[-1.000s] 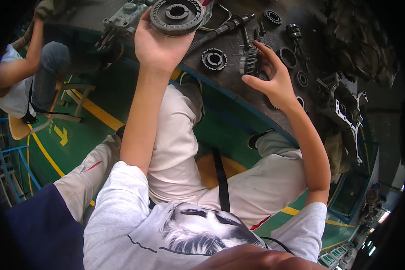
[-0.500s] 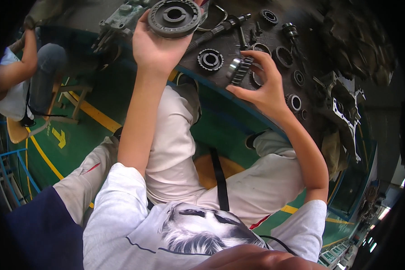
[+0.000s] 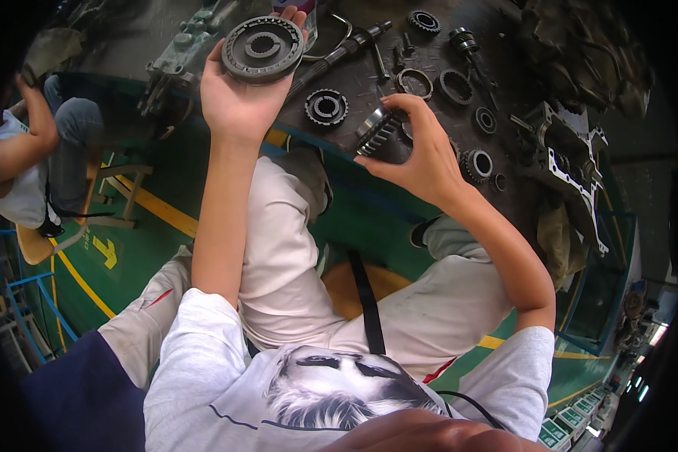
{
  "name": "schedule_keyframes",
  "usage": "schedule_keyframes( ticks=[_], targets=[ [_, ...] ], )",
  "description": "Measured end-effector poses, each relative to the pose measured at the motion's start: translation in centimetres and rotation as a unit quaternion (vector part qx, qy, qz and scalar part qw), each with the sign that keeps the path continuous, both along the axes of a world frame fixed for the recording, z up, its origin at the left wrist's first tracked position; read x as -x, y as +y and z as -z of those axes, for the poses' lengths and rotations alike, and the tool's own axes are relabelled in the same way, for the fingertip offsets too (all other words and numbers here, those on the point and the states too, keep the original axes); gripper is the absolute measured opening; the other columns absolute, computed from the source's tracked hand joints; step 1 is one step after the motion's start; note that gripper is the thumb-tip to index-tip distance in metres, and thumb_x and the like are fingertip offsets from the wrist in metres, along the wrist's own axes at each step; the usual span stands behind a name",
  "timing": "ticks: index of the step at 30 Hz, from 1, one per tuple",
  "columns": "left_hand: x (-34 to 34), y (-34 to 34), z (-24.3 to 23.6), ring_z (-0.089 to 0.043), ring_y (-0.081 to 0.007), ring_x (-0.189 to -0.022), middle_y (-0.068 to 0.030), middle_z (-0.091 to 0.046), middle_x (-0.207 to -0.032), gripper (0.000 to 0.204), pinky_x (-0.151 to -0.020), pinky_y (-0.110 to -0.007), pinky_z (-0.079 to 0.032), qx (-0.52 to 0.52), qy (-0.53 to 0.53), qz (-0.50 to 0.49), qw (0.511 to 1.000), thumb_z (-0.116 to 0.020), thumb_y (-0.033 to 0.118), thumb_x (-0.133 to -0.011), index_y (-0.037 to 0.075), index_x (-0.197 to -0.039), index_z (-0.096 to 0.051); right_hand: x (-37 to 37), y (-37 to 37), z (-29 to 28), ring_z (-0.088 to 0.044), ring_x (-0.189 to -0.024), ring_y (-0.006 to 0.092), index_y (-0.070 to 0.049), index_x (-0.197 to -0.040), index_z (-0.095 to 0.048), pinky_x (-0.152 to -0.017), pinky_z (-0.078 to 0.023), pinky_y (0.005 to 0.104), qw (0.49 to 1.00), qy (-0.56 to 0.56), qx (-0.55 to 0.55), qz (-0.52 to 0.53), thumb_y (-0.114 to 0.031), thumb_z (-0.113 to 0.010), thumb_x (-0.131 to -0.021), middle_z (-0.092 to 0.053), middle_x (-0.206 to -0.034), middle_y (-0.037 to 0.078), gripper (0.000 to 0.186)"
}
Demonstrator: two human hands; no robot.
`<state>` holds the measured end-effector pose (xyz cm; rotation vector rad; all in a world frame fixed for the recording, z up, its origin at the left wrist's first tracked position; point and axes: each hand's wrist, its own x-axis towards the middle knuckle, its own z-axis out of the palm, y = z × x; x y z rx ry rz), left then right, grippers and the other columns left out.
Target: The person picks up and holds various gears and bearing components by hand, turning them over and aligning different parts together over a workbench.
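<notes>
Left hand [image 3: 237, 105] clasps a metal disc [image 3: 262, 63] from underneath; right hand [image 3: 422, 154] has thumb and fingers clamped on a toothed gear [image 3: 378, 134], near table [image 3: 358, 81] edge. Disc and gear apart, not joined. Splined shaft [image 3: 336, 58] and ring gear [image 3: 326, 108] loose on table; housing [image 3: 572, 163] seems unassembled, blurry there.

A large ring gear [image 3: 262, 50] at 11 o'clock is grey metal with a dull sheen; a smaller gear [image 3: 378, 132] at 1 o'clock is metal too, its smooth collar shinier. Around them spreads a scuffed, dark matt tabletop [image 3: 358, 87]. At 4 o'clock, trousers [image 3: 444, 294] of creased matt cloth; at 7, a cloth T-shirt [image 3: 196, 384]; at 9, smooth floor [image 3: 154, 237].
</notes>
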<state>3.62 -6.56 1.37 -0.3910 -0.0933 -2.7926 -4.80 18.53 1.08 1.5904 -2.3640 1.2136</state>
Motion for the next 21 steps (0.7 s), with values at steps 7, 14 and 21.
schedule_keyframes(
  ticks=[7, 14, 21],
  targets=[
    [0.4, 0.7, 0.1, -0.022, -0.0428, -0.148, -0.0336, -0.025, -0.155, 0.066, -0.124, -0.052, -0.018, 0.006, -0.027, -0.031, 0.999, -0.030, 0.022, -0.097, -0.018, -0.148, -0.017, 0.0, 1.3, 0.1, -0.062, -0.097, 0.0312, -0.005, -0.102, -0.063, -0.078, -0.055, 0.0381, 0.997, 0.069, -0.025, -0.002, -0.025, -0.088, -0.066, -0.057, -0.111, 0.013, 0.048],
    [0.8, 1.3, -0.1, -0.023, -0.0432, -0.148, -0.0336, -0.025, -0.155, 0.066, -0.124, -0.052, -0.018, 0.009, -0.032, -0.027, 0.999, -0.030, 0.022, -0.097, -0.019, -0.147, -0.018, 0.8, 1.6, 1.4, -0.061, -0.084, 0.0246, -0.005, -0.092, -0.064, -0.070, -0.052, 0.0346, 0.971, 0.238, 0.009, -0.035, -0.027, -0.086, -0.062, -0.060, -0.095, 0.007, 0.043],
    [0.9, 1.2, -0.1, -0.025, -0.0435, -0.147, -0.0343, -0.027, -0.154, 0.066, -0.124, -0.053, -0.019, 0.007, -0.040, -0.020, 0.999, -0.032, 0.023, -0.095, -0.019, -0.146, -0.023, -0.7, -0.2, 2.5, -0.060, -0.083, 0.0210, 0.000, -0.102, -0.066, -0.068, -0.052, 0.0319, 0.944, 0.328, -0.033, -0.002, -0.037, -0.080, -0.069, -0.062, -0.098, 0.008, 0.051]
  ],
)
